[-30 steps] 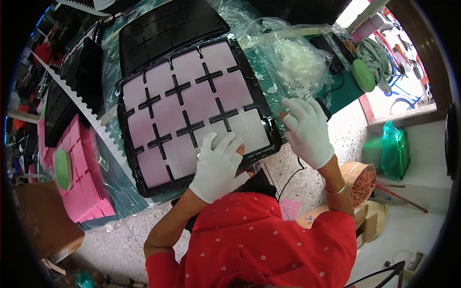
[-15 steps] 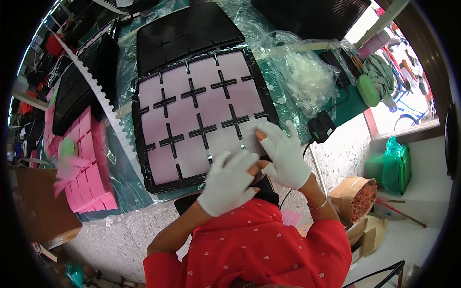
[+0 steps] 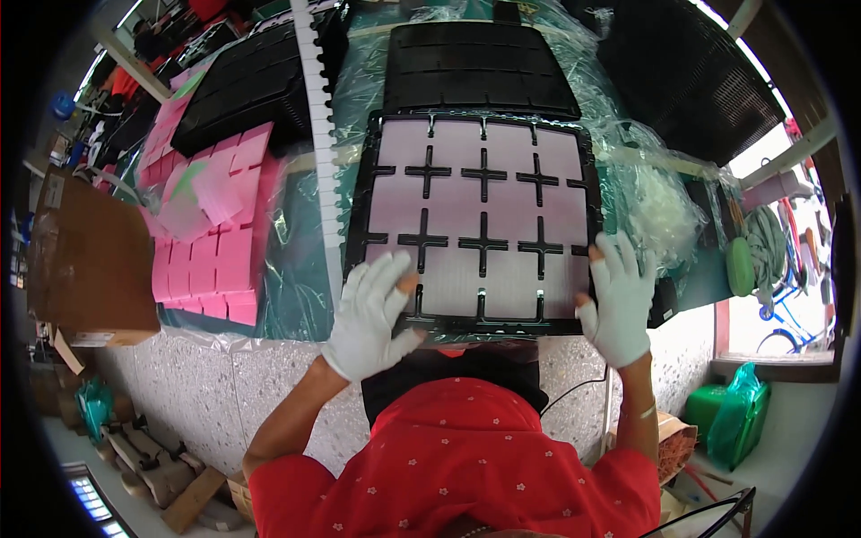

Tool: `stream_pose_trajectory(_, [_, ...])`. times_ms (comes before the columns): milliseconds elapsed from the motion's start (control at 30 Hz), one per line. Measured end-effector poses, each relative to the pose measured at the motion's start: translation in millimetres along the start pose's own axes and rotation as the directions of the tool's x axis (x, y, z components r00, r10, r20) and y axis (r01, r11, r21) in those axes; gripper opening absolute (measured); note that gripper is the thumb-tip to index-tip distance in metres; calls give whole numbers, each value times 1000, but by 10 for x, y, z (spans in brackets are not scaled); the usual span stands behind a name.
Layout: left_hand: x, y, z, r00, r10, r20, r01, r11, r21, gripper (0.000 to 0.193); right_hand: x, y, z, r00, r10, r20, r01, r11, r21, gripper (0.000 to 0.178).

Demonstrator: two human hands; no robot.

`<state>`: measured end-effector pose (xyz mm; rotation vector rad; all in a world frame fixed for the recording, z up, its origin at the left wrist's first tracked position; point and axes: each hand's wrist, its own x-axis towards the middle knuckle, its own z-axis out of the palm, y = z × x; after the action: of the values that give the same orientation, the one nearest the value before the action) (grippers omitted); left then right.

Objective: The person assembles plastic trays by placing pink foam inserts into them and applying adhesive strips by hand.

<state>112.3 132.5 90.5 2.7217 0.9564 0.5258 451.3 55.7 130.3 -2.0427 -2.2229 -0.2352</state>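
Observation:
A black plastic tray [image 3: 482, 328] with raised cross-shaped dividers lies in front of me on the table. Pale pink sheets [image 3: 456, 292] line its compartments. My left hand [image 3: 366, 312], in a white glove with bare fingertips, rests at the tray's near left corner, fingers spread and thumb apart. At the near right side, my right hand [image 3: 621, 300], gloved the same way, has its fingers stretched along the rim. Neither hand has anything visible inside it. The hands cover parts of the tray's side edges.
Another black tray [image 3: 475, 67] lies just behind. To the left stand a white notched strip [image 3: 328, 161], stacked pink foam pieces [image 3: 206, 269], more black trays [image 3: 247, 85] and a cardboard box [image 3: 90, 260]. Clear plastic bags [image 3: 664, 211] and a green oval object [image 3: 740, 266] are at right.
My hands were close together at the tray's near right corner; they have moved apart to its two sides. The view has swung left, and the tray appears squarer to me.

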Motion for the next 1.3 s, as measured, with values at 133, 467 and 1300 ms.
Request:
stream_pose_trajectory(133, [439,-230,-9,995,-82,-52,84,996,34,72,568,-18,254,999,-48,-12,49,998,49,60])
stream_pose_trajectory(467, [717,-246,-141,910,-331,251,235,909,344,85,574,174,537,1000,14,26,-16,996,89,58])
stream_pose_trajectory(1300, [1380,-889,-170,936,-297,187,169,849,501,80,1299,471,744,999,26,-38,-30,994,-103,54])
